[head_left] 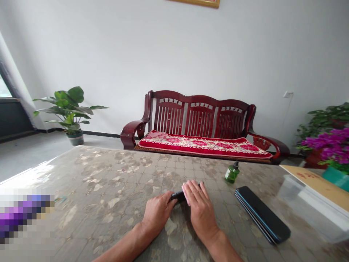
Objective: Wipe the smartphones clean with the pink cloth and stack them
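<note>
Just in front of me over the table, my left hand grips the near-left end of a slim black object; most of it is covered and its kind cannot be made out. My right hand lies over the other end, fingers together and stretched along it. Under those fingers a small pink cloth is pressed against the black object. To the right rests a long black case with blue edging. Behind that case stands a small green bottle with a dark top.
A patterned cover lies over the table. At the right edge are a clear plastic box, a tan paper folder and purple flowers. A red wooden bench and a potted plant stand beyond the table.
</note>
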The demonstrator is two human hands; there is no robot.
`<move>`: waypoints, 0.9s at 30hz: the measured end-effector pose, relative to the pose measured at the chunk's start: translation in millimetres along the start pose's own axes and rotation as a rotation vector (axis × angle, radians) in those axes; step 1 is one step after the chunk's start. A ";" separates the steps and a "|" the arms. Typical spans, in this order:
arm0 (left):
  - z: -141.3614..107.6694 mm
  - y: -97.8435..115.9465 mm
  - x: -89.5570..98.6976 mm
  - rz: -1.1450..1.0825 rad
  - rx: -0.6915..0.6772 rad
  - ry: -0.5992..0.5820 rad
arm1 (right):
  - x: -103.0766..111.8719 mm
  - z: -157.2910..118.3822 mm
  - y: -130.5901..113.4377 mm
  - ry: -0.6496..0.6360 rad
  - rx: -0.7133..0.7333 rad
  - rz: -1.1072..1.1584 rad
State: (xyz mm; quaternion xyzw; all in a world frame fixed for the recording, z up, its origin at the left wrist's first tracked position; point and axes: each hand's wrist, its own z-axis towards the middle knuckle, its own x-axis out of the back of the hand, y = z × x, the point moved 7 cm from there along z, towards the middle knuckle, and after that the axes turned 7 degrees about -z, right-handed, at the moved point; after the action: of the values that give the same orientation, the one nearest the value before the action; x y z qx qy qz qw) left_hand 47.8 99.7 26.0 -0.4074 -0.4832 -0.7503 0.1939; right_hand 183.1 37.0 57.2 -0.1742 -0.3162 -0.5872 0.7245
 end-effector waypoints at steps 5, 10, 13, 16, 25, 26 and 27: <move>-0.2 -2.7 2.3 -0.014 -0.003 0.001 | 4.8 7.3 -19.0 0.016 0.067 0.050; 1.1 -8.1 4.3 0.034 0.067 -0.035 | 1.2 0.8 25.8 0.034 -0.073 -0.040; 1.8 -2.6 3.2 0.041 0.037 -0.036 | 0.2 -1.3 26.7 0.029 -0.080 -0.044; 1.2 2.2 2.1 0.034 -0.008 -0.016 | 2.1 2.2 1.7 0.017 -0.007 0.024; 1.5 -5.2 5.4 0.034 0.039 -0.018 | -4.5 1.2 28.7 -0.017 -0.125 0.000; 2.0 -5.8 5.4 0.035 0.051 -0.022 | -7.1 -1.6 40.6 -0.013 -0.179 0.012; 2.6 -6.0 5.2 0.035 0.058 -0.025 | -10.3 -4.9 51.7 -0.011 -0.243 0.046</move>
State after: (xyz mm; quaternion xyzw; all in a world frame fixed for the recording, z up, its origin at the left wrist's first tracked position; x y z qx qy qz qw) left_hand 41.7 105.2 27.3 -0.4193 -0.5001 -0.7272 0.2127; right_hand 233.0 54.5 52.9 -0.2712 -0.2424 -0.6034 0.7096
